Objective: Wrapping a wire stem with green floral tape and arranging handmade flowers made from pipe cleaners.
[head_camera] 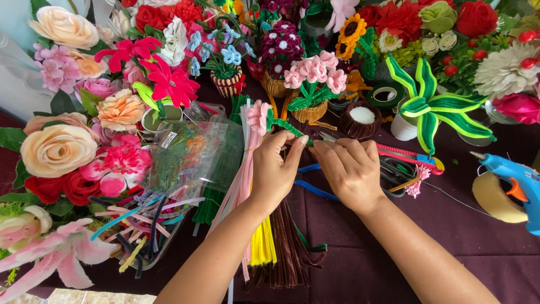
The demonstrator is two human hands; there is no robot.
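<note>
— What am I looking at in the middle?

— I'm watching a pink fuzzy pipe-cleaner flower on a green twisted stem [269,119]. It's lying just above the hands, over the bundles of pipe cleaners, with its stem running right toward the fingers.

— And the grip?

— The left hand [275,169] is pinching the green stem between thumb and forefinger, clenched on it. The right hand [350,171] is meeting it at the same spot, fingertips curled onto the stem end.

— What's lying around them?

— Under the wrists I'm seeing long yellow, brown and pink pipe cleaners [270,242] spread on the dark maroon cloth surface [478,236]. Blue-handled pliers [312,188] are showing between the hands. A clear plastic bag of green pieces [185,155] is sitting to the left, a blue glue gun [520,183] far right.
</note>
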